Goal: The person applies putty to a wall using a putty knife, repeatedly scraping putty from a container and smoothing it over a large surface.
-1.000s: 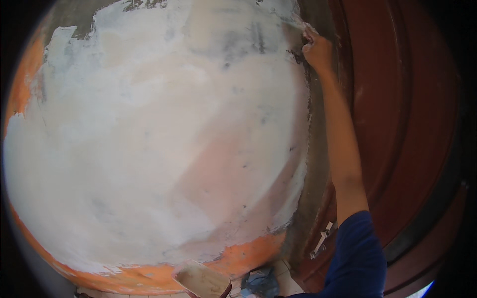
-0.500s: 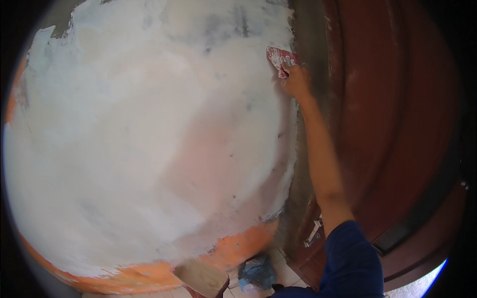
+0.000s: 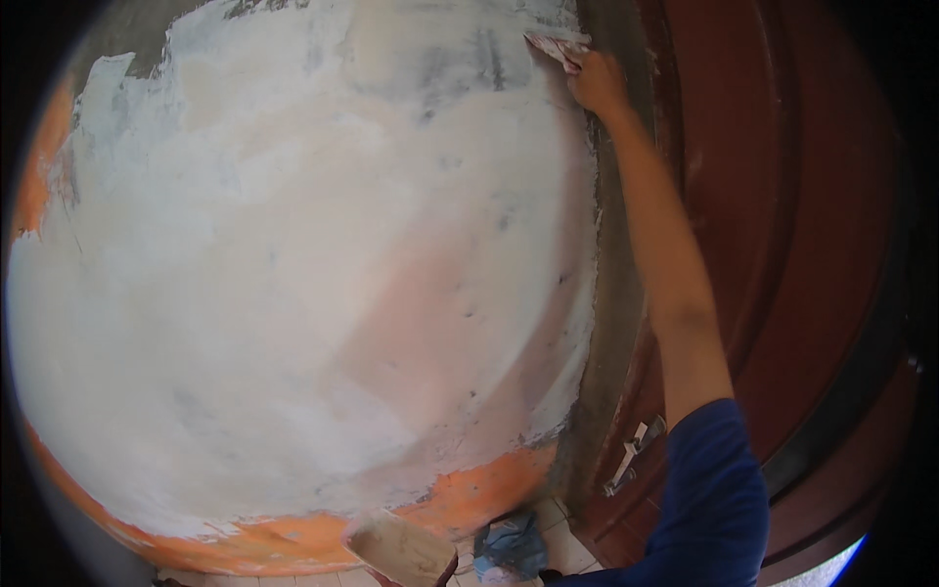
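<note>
My right hand (image 3: pixel 600 86) is closed around a red putty knife (image 3: pixel 559 51) smeared with white filler. Its blade lies against the upper right part of the wall (image 3: pixel 274 293), which is coated in uneven white and grey filler. At the lower edge, a tub (image 3: pixel 403 550) with a pale coating inside shows its open top. I cannot make out my left hand; whatever supports the tub is cut off by the picture's edge.
Right of the wall runs a bare grey strip (image 3: pixel 614 293), then a dark red door (image 3: pixel 753 245) with a metal handle (image 3: pixel 634 455). Orange paint (image 3: pixel 479 486) shows below the filler. A blue bag (image 3: pixel 513 548) lies on the tiled floor (image 3: pixel 567 543).
My right hand has moved up along the wall's right edge with the putty knife, which is now seen more edge-on. The view has shifted slightly.
</note>
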A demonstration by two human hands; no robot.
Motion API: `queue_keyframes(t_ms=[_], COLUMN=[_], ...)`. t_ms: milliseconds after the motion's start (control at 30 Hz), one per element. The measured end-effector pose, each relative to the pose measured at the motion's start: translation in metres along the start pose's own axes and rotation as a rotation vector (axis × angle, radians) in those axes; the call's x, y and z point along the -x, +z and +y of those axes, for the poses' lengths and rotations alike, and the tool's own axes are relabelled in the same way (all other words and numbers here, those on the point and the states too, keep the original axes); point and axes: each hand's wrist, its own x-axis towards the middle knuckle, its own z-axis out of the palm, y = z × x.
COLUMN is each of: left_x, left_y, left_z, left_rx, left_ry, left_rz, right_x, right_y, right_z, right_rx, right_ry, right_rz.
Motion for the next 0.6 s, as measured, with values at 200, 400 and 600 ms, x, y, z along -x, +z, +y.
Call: queue_keyframes(t_ms=[200, 400, 600], left_x=[-0.006, -0.025, -0.013], left_y=[-0.023, -0.043, -0.018], left_z=[0.014, 0.025, 0.016], left_rx=[-0.042, 0.3, -0.136], left_ry=[0.022, -0.251, -0.019], left_rz=[-0.024, -0.386, -0.164], right_x=[0.111, 0.091, 0.037], right_y=[-0.005, -0.043, 0.001], right_z=[-0.011, -0.004, -0.019], right_rx=[-0.1, -0.157, -0.089], right_ry=[0.124, 0.174, 0.022], right_rz=[-0.246, -0.107, -0.017])
